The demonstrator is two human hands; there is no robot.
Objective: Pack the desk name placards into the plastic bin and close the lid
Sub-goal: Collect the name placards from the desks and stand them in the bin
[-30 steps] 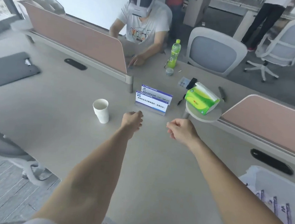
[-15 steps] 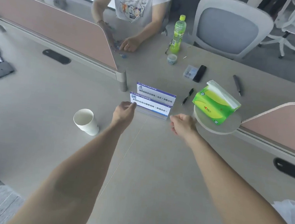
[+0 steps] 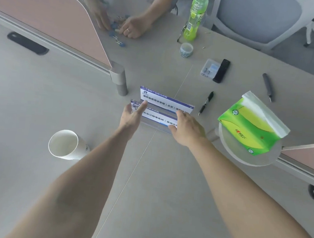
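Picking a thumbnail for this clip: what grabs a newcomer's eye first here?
Mid-desk, the left hand and right hand are at the ends of two blue-and-white name placards standing one behind the other. The bright green tissue pack sits on a round shelf to their right, and a white paper cup stands near-left.

The near placard [image 3: 156, 117] has both ends behind the left hand [image 3: 130, 116] and the right hand [image 3: 186, 130], so only its middle shows, with print too blurred to read (the far placard [image 3: 165, 101], just beyond the fingertips, has its lower strip hidden by the near one). Whether the right hand pinches the near placard or only rests on it cannot be told. Well beyond the left hand, a second person [image 3: 158, 3] is cut off by the top edge above the forearms. The blue clips [image 3: 119, 41] by their hands are too small to make out.
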